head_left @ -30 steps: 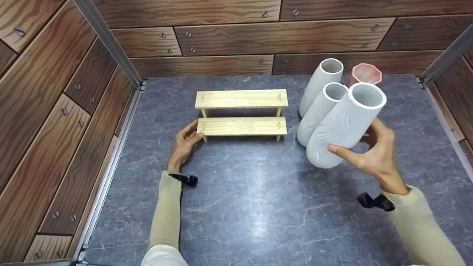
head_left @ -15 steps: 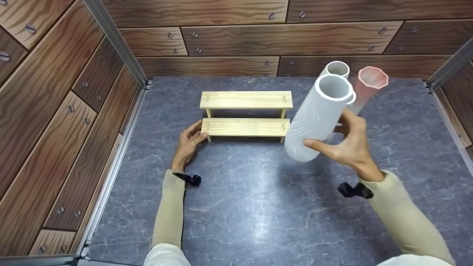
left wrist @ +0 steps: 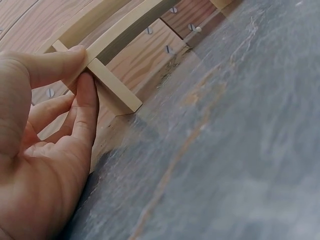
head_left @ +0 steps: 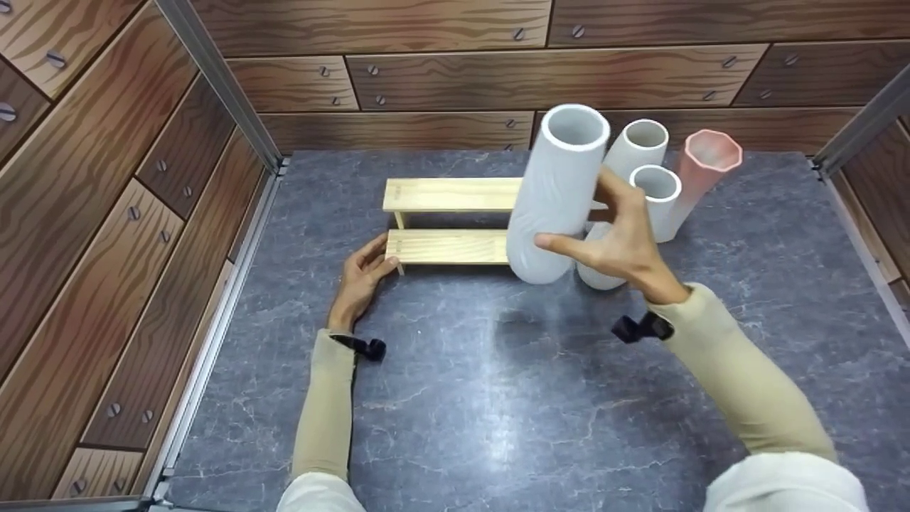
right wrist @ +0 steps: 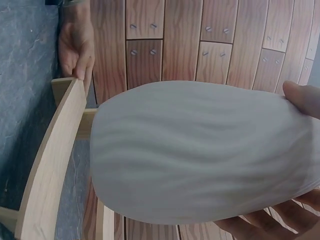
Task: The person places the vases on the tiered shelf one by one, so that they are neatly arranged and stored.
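Note:
My right hand (head_left: 618,235) grips a tall white vase (head_left: 558,192) with a wavy, ribbed surface, thumb on the near side and fingers behind. The vase is held raised and tilted, overlapping the right end of a two-step pale wooden stand (head_left: 448,245) in the head view. In the right wrist view, the vase's rounded base (right wrist: 185,155) points toward the stand's boards (right wrist: 55,155). My left hand (head_left: 359,284) pinches the left end of the stand's front step. In the left wrist view, its thumb (left wrist: 60,65) lies on the board's end with a finger beneath.
Behind my right hand stands a white vase (head_left: 657,203), its middle covered by the hand. Another white vase (head_left: 633,156) and a pink vase with an angular rim (head_left: 700,174) stand at the back right. Wood-patterned walls (head_left: 441,78) enclose the dark marbled table (head_left: 441,398).
My right hand has carried the white vase leftward, away from the other vases and over to the stand's right end. The left hand has stayed at the stand's left end.

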### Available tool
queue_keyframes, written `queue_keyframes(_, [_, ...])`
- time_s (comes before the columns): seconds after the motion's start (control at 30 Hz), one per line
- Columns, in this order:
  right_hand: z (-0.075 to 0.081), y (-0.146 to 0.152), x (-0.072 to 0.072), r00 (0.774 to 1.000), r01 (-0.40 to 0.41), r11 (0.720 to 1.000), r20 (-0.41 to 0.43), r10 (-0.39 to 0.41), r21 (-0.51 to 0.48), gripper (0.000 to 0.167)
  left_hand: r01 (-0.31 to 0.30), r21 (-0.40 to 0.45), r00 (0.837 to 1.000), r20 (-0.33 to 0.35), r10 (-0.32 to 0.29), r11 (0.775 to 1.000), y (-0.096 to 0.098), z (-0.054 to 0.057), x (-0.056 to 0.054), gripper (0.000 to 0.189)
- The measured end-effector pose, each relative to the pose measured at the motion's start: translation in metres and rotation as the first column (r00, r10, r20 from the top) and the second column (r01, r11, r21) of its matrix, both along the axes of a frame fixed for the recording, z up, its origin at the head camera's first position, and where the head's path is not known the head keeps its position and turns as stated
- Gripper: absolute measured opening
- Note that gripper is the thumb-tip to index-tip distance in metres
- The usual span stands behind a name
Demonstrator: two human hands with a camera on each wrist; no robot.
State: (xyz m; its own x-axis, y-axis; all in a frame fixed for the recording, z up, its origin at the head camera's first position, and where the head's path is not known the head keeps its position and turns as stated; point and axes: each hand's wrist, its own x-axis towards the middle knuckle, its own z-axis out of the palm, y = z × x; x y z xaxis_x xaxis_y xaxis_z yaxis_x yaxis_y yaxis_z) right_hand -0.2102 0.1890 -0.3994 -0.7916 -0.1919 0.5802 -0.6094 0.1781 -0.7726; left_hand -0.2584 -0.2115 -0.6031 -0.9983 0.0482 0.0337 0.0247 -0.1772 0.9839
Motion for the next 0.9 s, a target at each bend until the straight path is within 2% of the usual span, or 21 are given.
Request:
queue_keyframes(0.13, [0.005, -0.013, -0.012, 1.000, -0.006, 1.000, -0.018, 0.005, -0.015, 0.079, 0.019, -0.009, 1.000, -0.005, -0.019, 1.000, 0.001, 0.000, -0.001, 0.064])
queue_keyframes(0.37, [0.008, -0.043, -0.034, 1.000, -0.002, 0.999, -0.012, 0.001, -0.043, 0.079, -0.008, -0.006, 1.000, -0.011, 0.008, 1.000, 0.000, 0.000, 0.000, 0.062])
queue_keyframes(0.57, [0.009, -0.068, -0.053, 0.999, 0.052, 0.999, 0.002, -0.052, -0.012, 0.078, -0.020, 0.005, 1.000, -0.018, 0.020, 1.000, 0.001, -0.001, 0.002, 0.062])
queue_keyframes(0.8, [0.038, -0.101, -0.051, 0.999, 0.050, 0.999, 0.011, -0.050, -0.022, 0.075, -0.032, 0.014, 0.999, -0.002, 0.032, 0.999, 0.001, -0.001, 0.004, 0.062])
queue_keyframes(0.9, [0.039, -0.114, -0.062, 0.999, 0.047, 0.998, 0.007, -0.047, -0.029, 0.077, -0.029, 0.013, 1.000, -0.004, 0.029, 0.999, 0.002, 0.001, 0.003, 0.062])
